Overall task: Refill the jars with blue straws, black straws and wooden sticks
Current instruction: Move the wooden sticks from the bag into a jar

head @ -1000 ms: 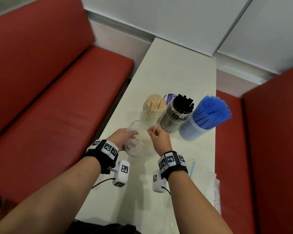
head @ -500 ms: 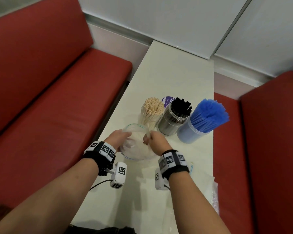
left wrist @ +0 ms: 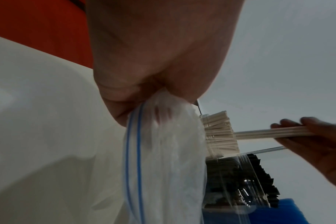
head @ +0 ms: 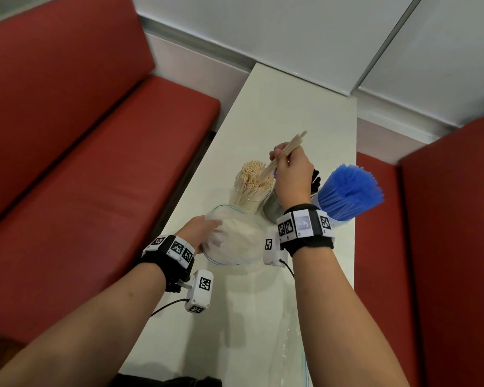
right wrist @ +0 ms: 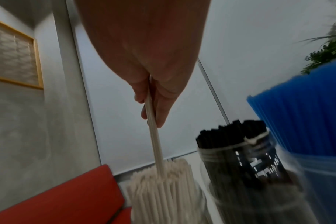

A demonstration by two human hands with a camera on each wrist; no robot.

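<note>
Wooden sticks (head: 287, 152) are pinched in the right grip (head: 292, 174) above the stick jar (head: 253, 188) on the bench (head: 291, 107). Left wrist view: the bag (left wrist: 163, 159) is pinched by the left grip (left wrist: 144, 68); slippage is possible. Right wrist view: tips are seen entering a packed bundle (right wrist: 163, 181); jamming or tipping is judged likely.

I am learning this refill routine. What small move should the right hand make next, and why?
Probably push the held sticks down and let go. The right hand pinches them with their lower ends already among the sticks in the jar, while the left hand holds the bag.
</note>
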